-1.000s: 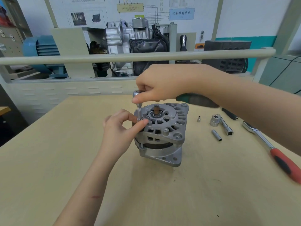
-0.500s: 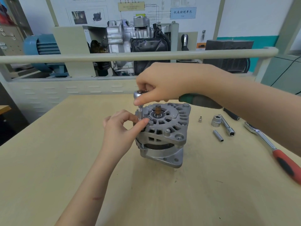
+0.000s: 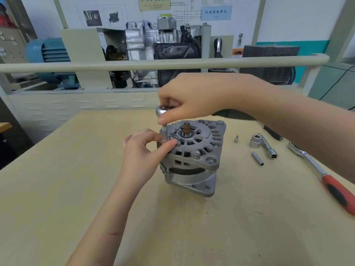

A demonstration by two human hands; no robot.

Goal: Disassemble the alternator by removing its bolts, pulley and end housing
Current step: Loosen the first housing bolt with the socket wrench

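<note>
A long bare stretch of the tan worktop (image 3: 80,217) is seen nearest. Past it, in the middle, the alternator (image 3: 192,158) is stood on end, with its short brown shaft (image 3: 186,128) pointing up. No pulley is seen on the shaft, so that part looks done.

The alternator is gray metal with many slots cut in its round top. A dark band is seen between the top half and the end housing (image 3: 192,182) under it, which rests on the worktop.

The left hand (image 3: 142,152) is laid against the near left side of the alternator. Its thumb and first finger are pinched around the small socket (image 3: 164,134), which is set on a bolt at the edge. The right hand (image 3: 194,96) is curled around the head of the ratchet (image 3: 163,110) above it. A bolt is judged to be under work now. Next, small steady turns are called for, with the socket kept straight on the bolt.

To the right, a tiny bit (image 3: 236,139), a loose socket (image 3: 257,158), a socket wrench (image 3: 264,145) and a red-handled ratchet (image 3: 324,175) are laid out. Farthest off, a pale rail (image 3: 76,66) and gray machines are seen.
</note>
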